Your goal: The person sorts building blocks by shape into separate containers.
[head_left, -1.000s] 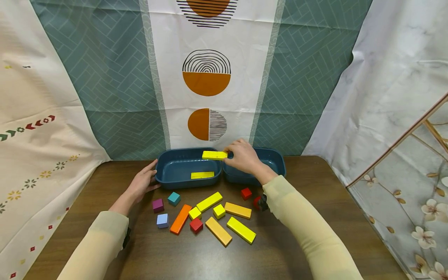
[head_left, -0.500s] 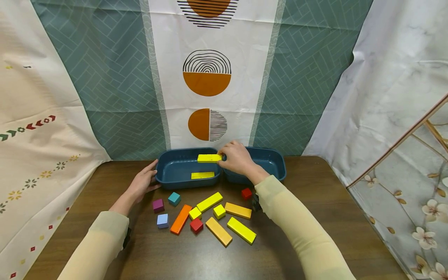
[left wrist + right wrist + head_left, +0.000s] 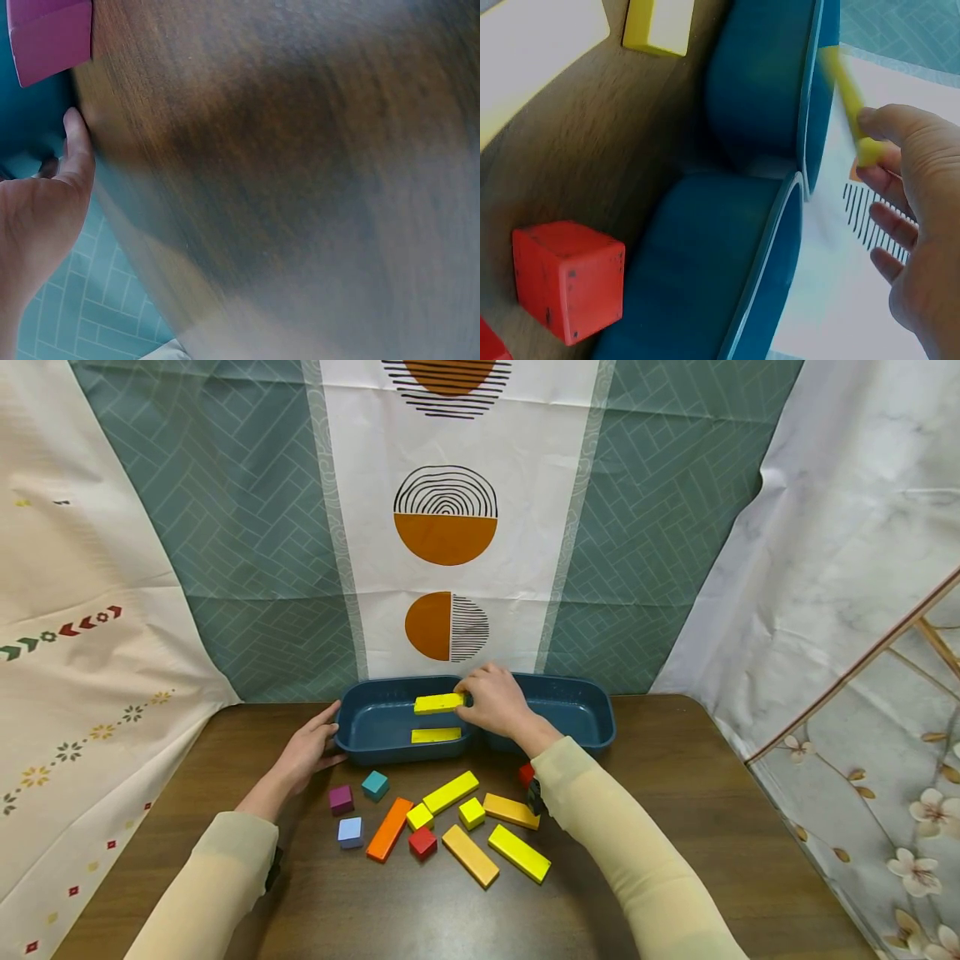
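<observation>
My right hand (image 3: pixel 495 701) pinches one end of a long yellow block (image 3: pixel 438 703) between thumb and fingers, over the left dark blue tray (image 3: pixel 367 750). The right wrist view shows the same yellow block (image 3: pixel 847 101) slightly blurred, with the other fingers spread. Inside the left tray lies another long yellow block (image 3: pixel 435 735). My left hand (image 3: pixel 303 752) rests against this tray's left end, its fingers extended along the outside wall. In the left wrist view, my left hand (image 3: pixel 45 217) touches the tray's side near a purple cube (image 3: pixel 52 41).
A second dark blue tray (image 3: pixel 600 727) stands at the right, partly behind my right hand. In front lie a teal cube (image 3: pixel 375 785), a light blue cube (image 3: pixel 350 832), an orange block (image 3: pixel 389 830), red cubes (image 3: pixel 422 842), yellow pieces (image 3: pixel 519 854) and light orange blocks (image 3: pixel 470 857).
My right hand has moved left with the yellow block, from between the two trays to farther over the left tray, and slightly lower. My left hand stays at the tray's end.
</observation>
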{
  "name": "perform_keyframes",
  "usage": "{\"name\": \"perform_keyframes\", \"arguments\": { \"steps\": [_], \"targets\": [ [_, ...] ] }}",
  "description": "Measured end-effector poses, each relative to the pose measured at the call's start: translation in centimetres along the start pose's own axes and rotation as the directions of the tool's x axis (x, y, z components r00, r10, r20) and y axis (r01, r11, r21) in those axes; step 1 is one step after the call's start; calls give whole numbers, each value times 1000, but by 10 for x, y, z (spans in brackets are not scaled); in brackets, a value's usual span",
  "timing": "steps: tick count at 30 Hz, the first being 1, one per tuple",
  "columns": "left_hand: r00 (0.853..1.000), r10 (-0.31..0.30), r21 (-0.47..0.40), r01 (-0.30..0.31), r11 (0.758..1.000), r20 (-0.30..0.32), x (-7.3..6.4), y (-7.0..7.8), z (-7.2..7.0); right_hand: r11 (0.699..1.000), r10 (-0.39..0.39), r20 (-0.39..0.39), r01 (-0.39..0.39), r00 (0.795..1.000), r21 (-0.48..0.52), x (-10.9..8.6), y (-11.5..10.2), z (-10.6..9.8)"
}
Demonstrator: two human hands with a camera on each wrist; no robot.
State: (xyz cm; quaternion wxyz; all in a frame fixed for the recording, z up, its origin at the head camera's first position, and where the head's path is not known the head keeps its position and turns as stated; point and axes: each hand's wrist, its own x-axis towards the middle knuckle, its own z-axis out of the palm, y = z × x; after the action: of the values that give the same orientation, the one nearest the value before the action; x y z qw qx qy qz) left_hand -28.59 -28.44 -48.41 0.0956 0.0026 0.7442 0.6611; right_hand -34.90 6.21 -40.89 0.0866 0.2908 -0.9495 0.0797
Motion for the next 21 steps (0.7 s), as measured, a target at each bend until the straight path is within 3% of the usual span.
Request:
{"name": "perform_keyframes", "arguments": {
  "steps": [10, 21],
  "targets": [
    [1000, -7, 5, 7, 1000, 2, 1, 3, 1, 999, 6, -27, -5, 1000, 49, -4, 4, -3],
    [1000, -3, 6, 3, 1000, 3, 0, 2, 1, 994, -49, -89, 57, 995, 91, -15, 10, -13]
  ]
}}
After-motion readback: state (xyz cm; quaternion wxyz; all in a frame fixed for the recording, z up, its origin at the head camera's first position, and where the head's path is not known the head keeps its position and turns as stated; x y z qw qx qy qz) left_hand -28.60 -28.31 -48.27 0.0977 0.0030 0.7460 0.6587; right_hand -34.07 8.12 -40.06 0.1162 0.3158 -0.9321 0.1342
